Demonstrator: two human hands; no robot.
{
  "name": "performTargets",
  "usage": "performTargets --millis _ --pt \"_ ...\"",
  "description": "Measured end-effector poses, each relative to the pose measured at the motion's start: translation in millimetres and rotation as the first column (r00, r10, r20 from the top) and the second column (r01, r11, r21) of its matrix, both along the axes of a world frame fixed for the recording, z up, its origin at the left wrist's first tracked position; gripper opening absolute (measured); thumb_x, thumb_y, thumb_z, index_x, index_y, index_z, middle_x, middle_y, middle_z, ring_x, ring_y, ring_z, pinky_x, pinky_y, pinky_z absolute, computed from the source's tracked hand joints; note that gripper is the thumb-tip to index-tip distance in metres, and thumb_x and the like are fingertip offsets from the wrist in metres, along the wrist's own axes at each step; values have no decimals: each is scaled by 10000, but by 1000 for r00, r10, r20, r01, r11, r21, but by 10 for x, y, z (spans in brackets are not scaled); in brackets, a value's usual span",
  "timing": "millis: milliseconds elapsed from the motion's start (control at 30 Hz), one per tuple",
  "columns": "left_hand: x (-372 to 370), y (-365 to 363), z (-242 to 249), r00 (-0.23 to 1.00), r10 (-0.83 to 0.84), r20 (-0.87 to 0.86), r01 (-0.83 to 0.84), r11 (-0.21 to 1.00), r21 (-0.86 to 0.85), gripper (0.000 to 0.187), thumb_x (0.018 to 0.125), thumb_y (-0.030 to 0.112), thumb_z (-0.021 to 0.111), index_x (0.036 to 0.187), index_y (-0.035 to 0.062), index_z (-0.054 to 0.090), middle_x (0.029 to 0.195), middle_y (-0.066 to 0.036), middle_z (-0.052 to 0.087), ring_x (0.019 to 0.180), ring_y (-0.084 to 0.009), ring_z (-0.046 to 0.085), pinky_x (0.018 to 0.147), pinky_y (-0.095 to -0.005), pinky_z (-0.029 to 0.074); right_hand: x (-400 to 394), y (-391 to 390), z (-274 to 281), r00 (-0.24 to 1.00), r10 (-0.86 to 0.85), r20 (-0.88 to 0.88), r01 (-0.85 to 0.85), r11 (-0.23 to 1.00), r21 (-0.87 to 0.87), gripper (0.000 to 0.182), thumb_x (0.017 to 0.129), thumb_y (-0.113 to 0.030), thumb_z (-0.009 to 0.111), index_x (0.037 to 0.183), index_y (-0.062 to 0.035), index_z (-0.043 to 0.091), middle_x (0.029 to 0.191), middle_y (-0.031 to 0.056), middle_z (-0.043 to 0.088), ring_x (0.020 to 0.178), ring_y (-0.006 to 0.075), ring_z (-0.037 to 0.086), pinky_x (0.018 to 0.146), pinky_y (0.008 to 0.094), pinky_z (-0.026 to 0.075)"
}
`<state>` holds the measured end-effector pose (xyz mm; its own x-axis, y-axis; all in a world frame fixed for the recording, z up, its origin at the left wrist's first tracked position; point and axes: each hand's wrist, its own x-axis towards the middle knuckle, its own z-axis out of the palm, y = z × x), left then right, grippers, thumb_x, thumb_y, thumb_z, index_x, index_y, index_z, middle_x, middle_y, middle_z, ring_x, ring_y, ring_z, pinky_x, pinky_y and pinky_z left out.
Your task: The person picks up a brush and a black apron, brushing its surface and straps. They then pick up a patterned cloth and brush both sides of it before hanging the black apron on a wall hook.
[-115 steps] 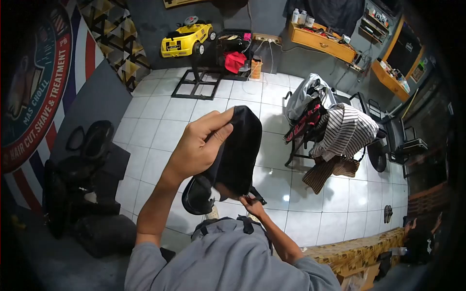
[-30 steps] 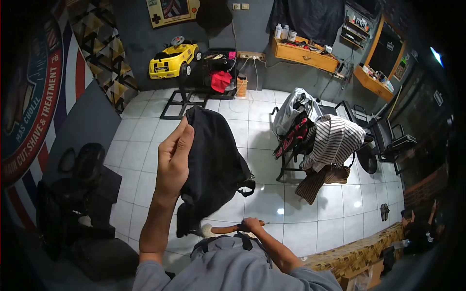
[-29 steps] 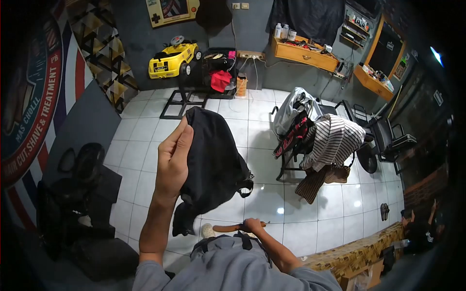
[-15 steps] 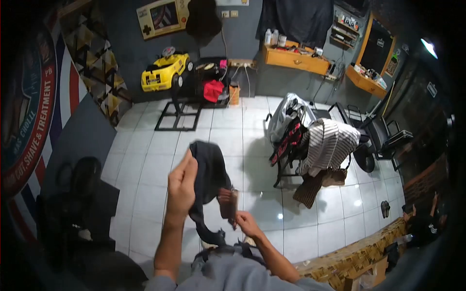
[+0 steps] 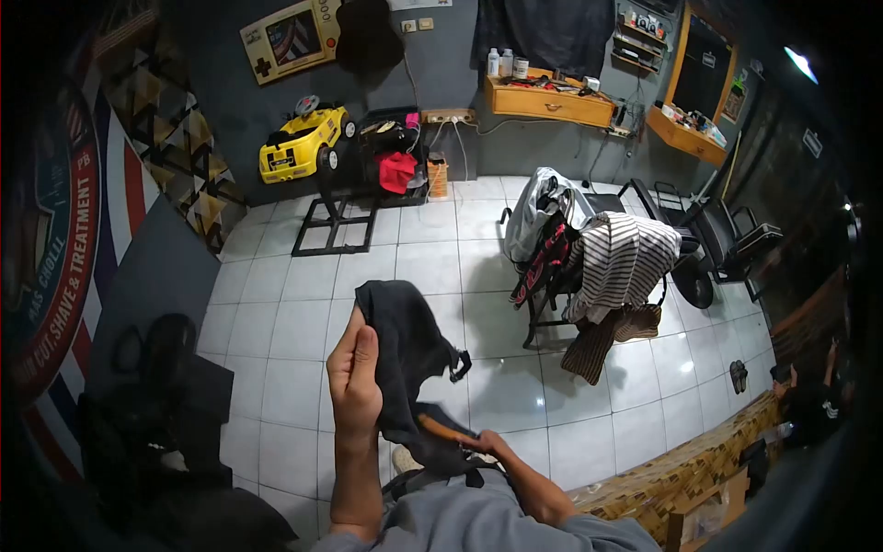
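Observation:
My left hand [image 5: 357,377] is raised in front of me, its fingers closed on the edge of a black cloth item [image 5: 400,322]. The cloth hangs down in folds, and a small dark strap end sticks out on its right side. Lower and to the right, my right hand [image 5: 492,445] grips a brush [image 5: 446,430] with a brown wooden body. The brush lies across the lower part of the cloth in this view, its dark side partly blending into the fabric.
A chair draped with a striped cloth [image 5: 625,258] stands ahead right on the tiled floor [image 5: 294,345]. A yellow toy car [image 5: 303,147] on a black frame stands far left. Wooden drawer shelves [image 5: 552,103] line the wall. At lower right a person [image 5: 809,396] is beside a woven-patterned bench [image 5: 635,488].
The brush has swung from upright to nearly level, closer to the lower cloth. My left hand still holds the cloth, which has spread wider. The view has shifted slightly.

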<state>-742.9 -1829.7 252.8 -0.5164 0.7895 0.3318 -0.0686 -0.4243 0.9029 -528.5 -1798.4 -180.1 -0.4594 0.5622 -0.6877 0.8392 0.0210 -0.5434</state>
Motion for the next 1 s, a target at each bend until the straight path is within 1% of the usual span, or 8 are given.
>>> performTargets --millis 67,167,333,500,633,800,900,1000 --pt "-17 8 -71 999 28 29 -28 999 -17 410 977 148 411 1323 -72 401 1257 -135 537 1131 -149 519 982 -231 369 194 -155 -249 985 -1 170 -24 989 144 827 674 -857 374 843 -132 735 797 237 651 855 375 631 772 423 483" --pt "-27 13 -208 997 50 56 -46 995 -83 429 960 112 468 1334 -78 378 1182 -93 580 1007 -78 540 881 -177 404 284 -172 -191 997 -80 19 79 996 42 827 699 -823 414 786 -58 718 750 216 638 757 316 642 720 405 479" --pt "139 115 -241 985 -61 159 71 996 -58 403 899 25 544 1279 -82 458 1086 -58 614 906 -59 558 797 -181 451 61 29 725 754 -305 -581 312 946 -92 400 883 -415 586 705 -57 586 613 -60 487 579 67 430 517 256 327" --pt "254 143 -400 977 -200 75 210 963 -167 377 904 46 556 1250 -84 484 1062 -76 619 878 -74 575 785 -193 467 -307 248 2050 457 -224 -861 136 974 -181 383 904 -412 544 880 -32 584 706 -60 484 648 61 423 567 239 354" --pt "601 157 -444 965 -256 50 260 957 -130 396 936 76 521 1292 -79 444 1156 -90 583 978 -87 544 829 -200 450 -572 232 2083 184 -351 -918 209 927 -313 404 925 -431 495 931 -32 560 744 -48 471 676 73 421 592 237 364" --pt "574 100 -323 927 -351 130 366 923 -117 400 934 65 516 1302 -69 437 1187 -88 572 997 -78 536 877 -188 410 -484 413 1564 429 -86 -899 136 990 -30 425 904 -403 537 783 2 577 647 -25 497 610 105 438 563 274 375" --pt "613 83 -210 923 -367 117 372 928 -28 392 931 58 517 1296 -68 447 1188 -90 578 1012 -78 532 895 -192 399 -233 361 895 889 -39 -456 90 992 91 638 814 -571 574 845 63 631 670 125 595 635 168 535 578 355 421" --pt "608 89 -264 933 -351 81 352 936 0 383 931 58 516 1286 -73 455 1181 -95 586 1020 -86 534 901 -198 398 166 -38 90 956 -212 -203 238 964 115 747 742 -703 545 756 36 653 648 162 595 654 257 593 620 393 456"
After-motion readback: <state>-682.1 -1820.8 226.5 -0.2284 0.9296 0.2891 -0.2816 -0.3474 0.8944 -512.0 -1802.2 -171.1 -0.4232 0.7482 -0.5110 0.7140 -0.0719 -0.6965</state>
